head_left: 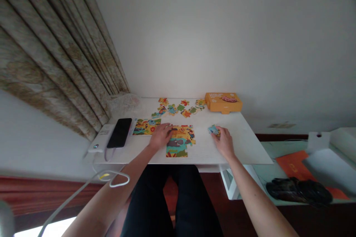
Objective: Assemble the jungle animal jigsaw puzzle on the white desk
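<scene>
A partly joined jigsaw [178, 142] with a hippo on turquoise lies near the table's front edge. My left hand [161, 135] rests at its upper left side, fingers spread, touching the edge and reaching over a corner of the picture card [144, 127]. My right hand [224, 141] is right of the jigsaw, its fingers closed on a light blue puzzle piece [213, 130] just above or on the white tabletop. Several loose puzzle pieces [172, 109] are scattered at the back of the table.
An orange box [224, 102] stands at the back right of the white table [244, 152]. On the left are a black phone [119, 132], a white device [101, 139] with a cable, and crumpled clear plastic [124, 103]. Lower right, a shelf holds a dark item [299, 189].
</scene>
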Demonstrator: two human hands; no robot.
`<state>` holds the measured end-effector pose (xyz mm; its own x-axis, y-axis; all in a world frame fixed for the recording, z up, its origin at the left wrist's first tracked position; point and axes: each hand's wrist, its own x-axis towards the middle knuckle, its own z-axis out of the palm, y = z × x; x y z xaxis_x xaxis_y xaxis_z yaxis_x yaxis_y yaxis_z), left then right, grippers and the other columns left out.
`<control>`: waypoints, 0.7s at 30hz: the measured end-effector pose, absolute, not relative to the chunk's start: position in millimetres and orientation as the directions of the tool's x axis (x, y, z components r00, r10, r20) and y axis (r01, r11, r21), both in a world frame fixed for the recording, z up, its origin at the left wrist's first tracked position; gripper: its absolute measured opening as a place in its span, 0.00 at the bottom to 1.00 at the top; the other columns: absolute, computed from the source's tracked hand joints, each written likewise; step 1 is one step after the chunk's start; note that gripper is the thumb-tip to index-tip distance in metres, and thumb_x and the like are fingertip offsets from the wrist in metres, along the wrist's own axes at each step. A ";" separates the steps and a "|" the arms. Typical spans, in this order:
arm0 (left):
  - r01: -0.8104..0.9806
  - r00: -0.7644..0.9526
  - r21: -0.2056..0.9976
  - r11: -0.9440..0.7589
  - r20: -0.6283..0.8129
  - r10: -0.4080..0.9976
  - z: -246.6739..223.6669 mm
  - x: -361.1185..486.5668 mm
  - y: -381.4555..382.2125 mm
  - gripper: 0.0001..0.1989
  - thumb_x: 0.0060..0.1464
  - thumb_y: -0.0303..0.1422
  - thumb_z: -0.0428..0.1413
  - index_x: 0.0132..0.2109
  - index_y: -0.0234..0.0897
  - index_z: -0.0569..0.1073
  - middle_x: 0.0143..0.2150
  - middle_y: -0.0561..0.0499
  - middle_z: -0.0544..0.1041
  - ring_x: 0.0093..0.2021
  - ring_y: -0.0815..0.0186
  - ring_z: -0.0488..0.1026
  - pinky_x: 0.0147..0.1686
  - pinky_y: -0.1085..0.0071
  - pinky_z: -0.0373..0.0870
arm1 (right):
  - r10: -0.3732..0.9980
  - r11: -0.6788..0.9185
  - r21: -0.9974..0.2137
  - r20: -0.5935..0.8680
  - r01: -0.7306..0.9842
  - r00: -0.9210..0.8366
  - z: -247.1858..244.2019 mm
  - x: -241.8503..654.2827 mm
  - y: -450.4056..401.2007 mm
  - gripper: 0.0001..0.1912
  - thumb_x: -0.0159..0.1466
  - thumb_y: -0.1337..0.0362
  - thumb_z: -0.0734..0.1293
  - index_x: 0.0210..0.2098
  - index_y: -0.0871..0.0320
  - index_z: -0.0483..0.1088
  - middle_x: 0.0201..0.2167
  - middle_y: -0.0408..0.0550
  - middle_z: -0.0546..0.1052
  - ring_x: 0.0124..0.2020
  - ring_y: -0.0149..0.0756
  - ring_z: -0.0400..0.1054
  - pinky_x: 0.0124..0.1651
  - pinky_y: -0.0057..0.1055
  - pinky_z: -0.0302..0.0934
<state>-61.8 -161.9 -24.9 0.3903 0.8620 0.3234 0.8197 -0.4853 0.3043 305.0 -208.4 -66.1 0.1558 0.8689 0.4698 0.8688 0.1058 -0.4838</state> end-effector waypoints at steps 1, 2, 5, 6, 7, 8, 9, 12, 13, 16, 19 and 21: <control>0.865 0.309 0.294 -0.407 0.328 0.893 -20.9 -64.7 -152.1 0.15 0.63 0.31 0.55 0.55 0.42 0.77 0.61 0.44 0.77 0.62 0.55 0.72 0.64 0.55 0.68 | 0.871 0.107 -0.477 0.468 0.872 0.149 -65.6 304.2 -208.6 0.22 0.71 0.48 0.59 0.53 0.57 0.71 0.48 0.60 0.76 0.49 0.51 0.68 0.51 0.46 0.64; 0.904 0.223 0.284 -0.320 0.326 0.919 -16.2 -67.0 -141.4 0.16 0.62 0.30 0.55 0.56 0.41 0.76 0.61 0.43 0.76 0.62 0.54 0.72 0.64 0.55 0.67 | 0.874 0.106 -0.470 0.465 0.876 0.144 -65.0 303.3 -208.8 0.22 0.71 0.48 0.59 0.53 0.57 0.71 0.49 0.60 0.76 0.49 0.51 0.68 0.51 0.45 0.64; 0.954 0.084 0.256 -0.157 0.277 0.957 -2.0 -65.2 -108.5 0.21 0.61 0.31 0.55 0.60 0.39 0.73 0.62 0.42 0.74 0.62 0.53 0.71 0.64 0.56 0.67 | 0.882 0.087 -0.450 0.449 0.889 0.141 -62.7 300.8 -209.5 0.21 0.71 0.49 0.60 0.53 0.57 0.71 0.49 0.60 0.76 0.48 0.50 0.68 0.50 0.45 0.63; 0.958 0.092 0.244 -0.154 0.247 0.965 1.5 -61.2 -98.7 0.22 0.61 0.32 0.56 0.61 0.39 0.72 0.63 0.42 0.74 0.62 0.53 0.71 0.64 0.57 0.66 | 0.885 0.075 -0.441 0.442 0.894 0.144 -61.8 300.0 -209.7 0.21 0.71 0.49 0.60 0.53 0.58 0.71 0.49 0.60 0.76 0.48 0.50 0.68 0.50 0.45 0.63; 0.959 0.115 0.231 -0.164 0.213 0.970 4.1 -55.7 -89.9 0.23 0.61 0.34 0.56 0.62 0.40 0.71 0.63 0.43 0.74 0.63 0.53 0.70 0.64 0.57 0.65 | 0.888 0.064 -0.432 0.436 0.900 0.145 -61.0 299.4 -209.9 0.21 0.71 0.50 0.60 0.54 0.58 0.70 0.49 0.60 0.76 0.48 0.51 0.68 0.49 0.45 0.63; 0.960 0.140 0.217 -0.179 0.182 0.973 5.5 -49.1 -82.4 0.24 0.60 0.35 0.57 0.63 0.41 0.70 0.64 0.43 0.73 0.64 0.52 0.69 0.65 0.56 0.64 | 0.891 0.056 -0.423 0.430 0.904 0.145 -60.2 298.9 -210.0 0.21 0.72 0.50 0.60 0.54 0.58 0.70 0.49 0.60 0.76 0.48 0.51 0.68 0.49 0.45 0.63; 0.960 0.162 0.203 -0.192 0.155 0.975 6.0 -42.0 -76.1 0.25 0.60 0.36 0.58 0.64 0.41 0.69 0.65 0.43 0.73 0.65 0.52 0.68 0.65 0.56 0.63 | 0.894 0.051 -0.415 0.425 0.909 0.144 -59.5 298.6 -210.1 0.21 0.72 0.50 0.60 0.54 0.58 0.70 0.49 0.60 0.76 0.48 0.51 0.68 0.49 0.45 0.63; 0.968 0.171 0.169 -0.188 0.109 0.979 3.2 -22.9 -62.9 0.26 0.61 0.38 0.57 0.65 0.41 0.68 0.65 0.40 0.72 0.67 0.50 0.66 0.66 0.53 0.59 | 0.899 0.035 -0.399 0.413 0.916 0.145 -58.1 297.8 -210.1 0.21 0.72 0.51 0.59 0.54 0.58 0.70 0.50 0.59 0.76 0.49 0.52 0.68 0.49 0.45 0.63; 0.971 0.162 0.164 -0.177 0.102 0.982 1.7 -18.3 -59.8 0.26 0.62 0.39 0.56 0.65 0.41 0.68 0.65 0.40 0.72 0.66 0.49 0.66 0.66 0.52 0.58 | 0.900 0.027 -0.395 0.410 0.918 0.150 -57.7 297.6 -210.0 0.21 0.72 0.51 0.59 0.54 0.58 0.70 0.50 0.59 0.76 0.49 0.51 0.68 0.49 0.45 0.62; 0.977 0.123 0.163 -0.135 0.081 0.989 -1.7 -10.8 -53.1 0.25 0.62 0.41 0.54 0.64 0.40 0.68 0.64 0.38 0.73 0.66 0.48 0.66 0.66 0.48 0.55 | 0.901 0.012 -0.382 0.405 0.924 0.156 -56.8 296.9 -209.6 0.21 0.72 0.51 0.59 0.53 0.59 0.70 0.49 0.60 0.76 0.49 0.52 0.68 0.50 0.45 0.62; 0.982 0.083 0.167 -0.092 0.058 0.995 -2.3 -7.7 -48.6 0.25 0.62 0.43 0.54 0.63 0.40 0.70 0.63 0.38 0.74 0.65 0.47 0.67 0.66 0.47 0.53 | 0.903 0.008 -0.378 0.401 0.926 0.155 -55.6 296.5 -209.3 0.20 0.72 0.52 0.59 0.53 0.59 0.71 0.49 0.60 0.76 0.49 0.52 0.68 0.50 0.45 0.62; 0.982 0.051 0.181 -0.057 0.039 0.998 -1.8 -5.7 -46.4 0.25 0.61 0.44 0.54 0.62 0.40 0.70 0.62 0.38 0.75 0.65 0.48 0.68 0.65 0.48 0.56 | 0.906 0.001 -0.381 0.392 0.924 0.160 -55.1 296.5 -209.1 0.20 0.72 0.52 0.60 0.53 0.59 0.71 0.49 0.61 0.76 0.49 0.52 0.68 0.49 0.45 0.62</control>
<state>-5.7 -46.4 -1.8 0.0509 0.9980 0.0385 0.9819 -0.0570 0.1805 296.5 -209.1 -55.1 0.1604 0.9058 0.3921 0.9244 0.0014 -0.3814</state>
